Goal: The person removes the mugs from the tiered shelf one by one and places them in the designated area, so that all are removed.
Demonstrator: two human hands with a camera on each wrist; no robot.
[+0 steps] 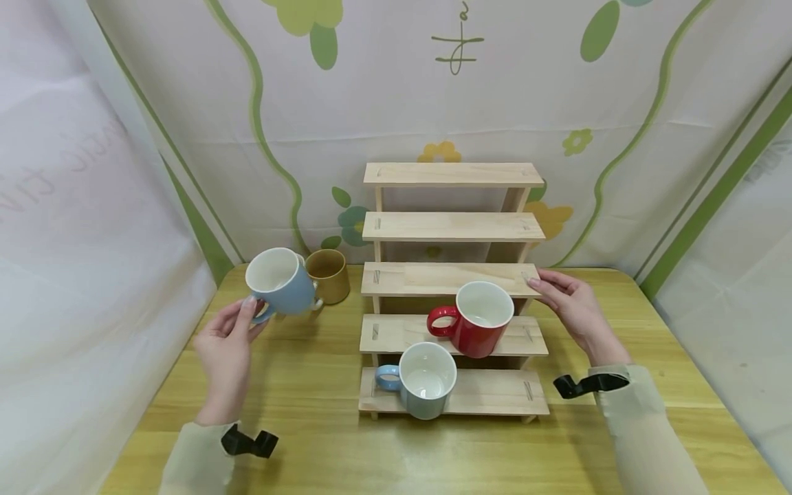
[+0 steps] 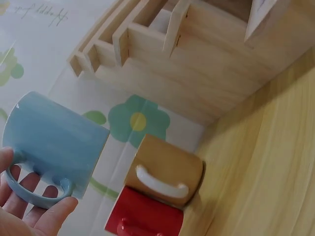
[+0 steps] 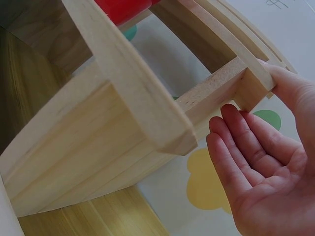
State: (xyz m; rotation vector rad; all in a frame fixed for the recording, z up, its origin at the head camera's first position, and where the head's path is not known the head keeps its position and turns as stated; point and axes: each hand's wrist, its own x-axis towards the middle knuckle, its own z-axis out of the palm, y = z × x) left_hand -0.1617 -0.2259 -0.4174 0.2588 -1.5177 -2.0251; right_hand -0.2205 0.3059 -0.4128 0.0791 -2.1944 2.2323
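Note:
My left hand (image 1: 227, 344) pinches the handle of a blue mug (image 1: 295, 292), which is tilted and raised above the left of the table. In the left wrist view, fingers and thumb close round that handle. My right hand (image 1: 575, 309) grips the right end of the middle board of a stepped wooden shelf (image 1: 433, 278), thumb on top. Its other fingers curve below the board in the right wrist view. On the shelf's second step from the bottom stands a red mug (image 1: 476, 340), handle to the left. A grey-blue mug (image 1: 423, 399) stands on the lowest step.
Behind the raised mug, a mustard-brown mug (image 1: 331, 278) with a white handle stands on the wooden table (image 1: 297, 426). Beside it is another red mug (image 2: 147, 211), hidden in the head view. Printed cloth walls (image 1: 396, 103) close in the back and sides.

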